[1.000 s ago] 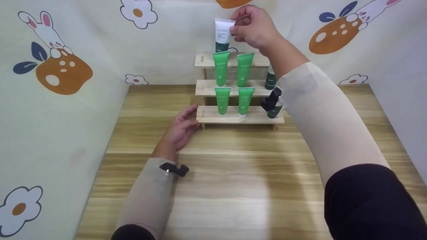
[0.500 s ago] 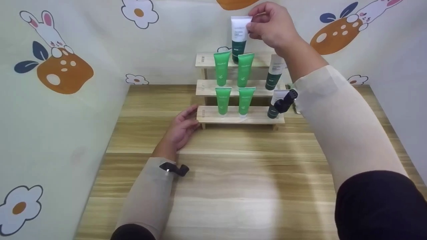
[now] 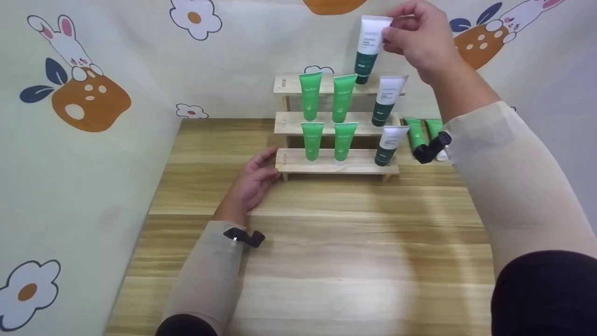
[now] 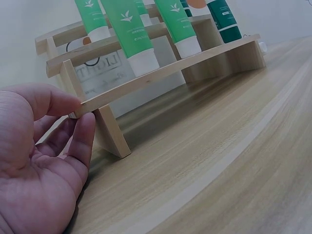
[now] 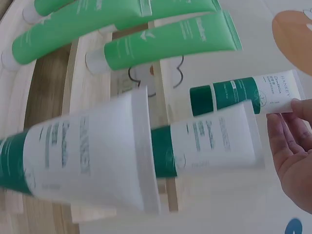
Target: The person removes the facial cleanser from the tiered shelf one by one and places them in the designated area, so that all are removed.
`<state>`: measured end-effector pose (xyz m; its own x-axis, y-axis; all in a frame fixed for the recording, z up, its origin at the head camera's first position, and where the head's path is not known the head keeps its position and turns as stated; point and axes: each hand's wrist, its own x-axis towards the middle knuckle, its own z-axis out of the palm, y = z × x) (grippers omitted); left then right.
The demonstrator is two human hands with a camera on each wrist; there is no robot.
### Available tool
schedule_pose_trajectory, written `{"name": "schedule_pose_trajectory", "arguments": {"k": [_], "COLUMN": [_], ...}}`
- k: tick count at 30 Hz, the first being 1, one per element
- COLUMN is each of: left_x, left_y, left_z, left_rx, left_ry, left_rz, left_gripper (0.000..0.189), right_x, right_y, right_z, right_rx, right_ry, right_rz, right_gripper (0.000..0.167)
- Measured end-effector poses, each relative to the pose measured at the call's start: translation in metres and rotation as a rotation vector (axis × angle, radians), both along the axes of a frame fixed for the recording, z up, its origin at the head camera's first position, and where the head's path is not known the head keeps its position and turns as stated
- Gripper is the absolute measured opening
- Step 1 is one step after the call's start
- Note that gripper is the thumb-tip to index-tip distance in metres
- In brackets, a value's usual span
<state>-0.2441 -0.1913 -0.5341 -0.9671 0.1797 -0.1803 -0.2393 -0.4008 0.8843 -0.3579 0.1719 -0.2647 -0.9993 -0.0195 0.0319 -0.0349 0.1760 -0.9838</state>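
Note:
A three-tier wooden display rack (image 3: 298, 163) stands at the back of the table. My left hand (image 3: 254, 182) grips the left end of its lowest shelf; in the left wrist view the thumb and a finger (image 4: 84, 139) pinch the board's corner. Over the top shelf, my right hand (image 3: 422, 42) pinches the crimped end of a white and dark green squeeze tube (image 3: 368, 44), cap down and slightly tilted. Whether its cap touches the shelf I cannot tell. Similar white and dark green tubes stand at the right of the middle shelf (image 3: 388, 98) and the lowest shelf (image 3: 391, 144).
Bright green tubes stand in pairs on the middle shelf (image 3: 310, 95) and lowest shelf (image 3: 312, 140). More green tubes (image 3: 414, 134) lie on the table right of the rack, partly behind the right wrist. A patterned cloth wall (image 3: 252, 56) rises close behind.
My right hand has carried the white and dark green tube rightward along the top shelf, from the left end to right of the middle. The left hand stays on the rack.

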Motion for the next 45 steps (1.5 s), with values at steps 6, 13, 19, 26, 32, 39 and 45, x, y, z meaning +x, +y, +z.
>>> {"name": "schedule_pose_trajectory", "arguments": {"k": [6,13,19,26,32,39,45], "left_x": [0.001,0.001,0.001,0.002,0.002,0.003,0.003], "left_y": [0.000,-0.001,-0.002,-0.002,-0.004,-0.004,-0.004], "left_z": [0.001,0.000,0.000,0.001,0.002,0.002,0.004], "left_rx": [0.015,0.021,0.016,0.015,0.007,0.007,-0.004], "left_ry": [0.009,0.008,0.001,-0.001,-0.001,0.007,0.008], "left_rz": [0.002,-0.008,-0.004,0.007,0.013,0.013,0.004], "left_gripper": [0.070,0.071,0.070,0.069,0.069,0.068,0.069], "right_x": [0.008,0.018,0.025,0.025,0.026,0.027,0.033], "right_y": [0.026,0.051,0.071,0.091,0.111,0.140,0.167], "right_z": [-0.007,-0.015,-0.026,-0.038,-0.050,-0.080,-0.110], "right_rx": [-0.156,-0.224,-0.291,-0.401,-0.407,-0.366,-0.341], "right_ry": [0.021,0.012,-0.016,-0.009,-0.023,-0.099,-0.191], "right_rz": [-0.035,-0.081,-0.116,-0.150,-0.165,-0.192,-0.223], "right_gripper": [0.047,0.057,0.060,0.056,0.052,0.055,0.060]}}
